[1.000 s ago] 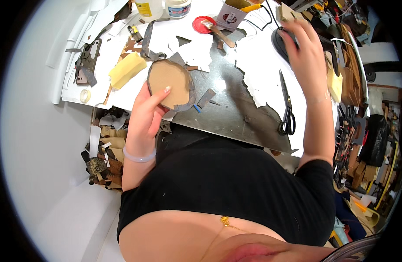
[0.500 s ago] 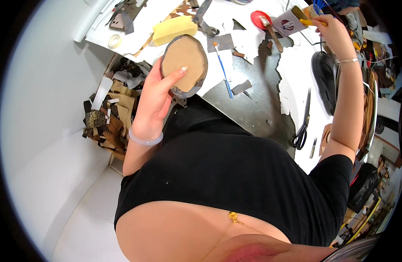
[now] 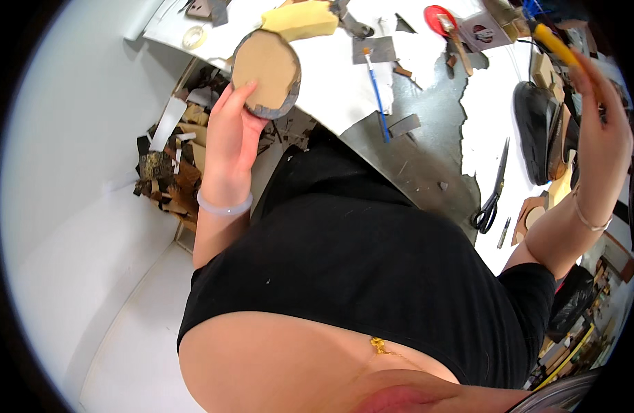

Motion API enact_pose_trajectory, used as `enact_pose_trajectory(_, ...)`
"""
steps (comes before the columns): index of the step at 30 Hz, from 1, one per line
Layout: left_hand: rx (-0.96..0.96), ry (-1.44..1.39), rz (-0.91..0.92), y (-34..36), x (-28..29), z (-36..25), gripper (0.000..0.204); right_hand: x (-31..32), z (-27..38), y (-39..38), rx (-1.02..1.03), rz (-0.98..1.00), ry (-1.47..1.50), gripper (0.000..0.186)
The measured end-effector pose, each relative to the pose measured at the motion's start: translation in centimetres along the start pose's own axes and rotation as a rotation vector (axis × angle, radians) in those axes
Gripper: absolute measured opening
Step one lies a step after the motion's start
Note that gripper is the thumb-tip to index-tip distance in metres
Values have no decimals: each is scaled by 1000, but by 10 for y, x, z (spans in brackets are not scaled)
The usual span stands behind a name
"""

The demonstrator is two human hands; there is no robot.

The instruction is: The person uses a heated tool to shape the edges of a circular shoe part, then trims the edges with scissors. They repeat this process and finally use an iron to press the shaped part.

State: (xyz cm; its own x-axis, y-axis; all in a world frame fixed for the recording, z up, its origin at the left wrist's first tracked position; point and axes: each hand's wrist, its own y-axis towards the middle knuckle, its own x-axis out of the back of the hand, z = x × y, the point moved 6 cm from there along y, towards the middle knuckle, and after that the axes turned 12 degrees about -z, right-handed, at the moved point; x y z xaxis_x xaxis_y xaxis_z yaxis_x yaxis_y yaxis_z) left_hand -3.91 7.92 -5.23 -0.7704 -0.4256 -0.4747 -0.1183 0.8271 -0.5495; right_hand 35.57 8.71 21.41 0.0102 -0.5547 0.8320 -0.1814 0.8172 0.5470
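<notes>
My left hand point(image 3: 233, 134) grips an oval tan board point(image 3: 265, 67) edged with dark grey material, its thumb on the tan face. The board is held up past the table's near edge, close to a yellow block point(image 3: 303, 20). Raised at the far right, my right hand point(image 3: 606, 113) has its fingers round a slim yellow stick-like tool point(image 3: 554, 43), whose exact kind I cannot make out. Beside that hand lies a black shoe point(image 3: 532, 131). A brush point(image 3: 456, 45) rests over a red round dish point(image 3: 439, 19), next to a whitish box point(image 3: 483, 31).
On the white table lie a thin blue brush point(image 3: 377, 96), black scissors point(image 3: 492, 196), a small pointed tool point(image 3: 504, 233) and grey scraps point(image 3: 404, 125). A dark plate point(image 3: 427, 148) covers its near part. A scrap-filled bin point(image 3: 183, 155) stands below left; a tape roll point(image 3: 194, 36) is above it.
My right hand has drawn the yellow tool away from the whitish box, rightward and nearer to me. My left hand has shifted slightly left with the oval board. The view has shifted too.
</notes>
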Motion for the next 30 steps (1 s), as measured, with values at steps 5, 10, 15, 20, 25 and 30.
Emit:
enact_pose_trajectory(5, -27, -81, -32, -6, 25, -4, 40, -79, 102, -35, 194, 140, 553, 28)
enact_pose_trajectory(10, -44, -5, 61, -10, 14, -8, 38, -127, 119, -59, 122, 243, 657, 27)
enact_pose_trajectory(15, -131, 123, 124, -21, 8, -14, 36, -141, 121, -62, 115, 269, 690, 24)
enact_pose_trajectory(20, -75, 28, 177, -23, -4, -19, 35, -146, 129, -62, 100, 374, 647, 27)
enact_pose_trajectory(25, -32, -25, 213, -25, -12, -20, 36, -149, 149, -57, 192, 425, 580, 23)
enact_pose_trajectory(30, -55, -34, 218, -30, -11, -22, 33, -152, 153, -56, 209, 479, 591, 20)
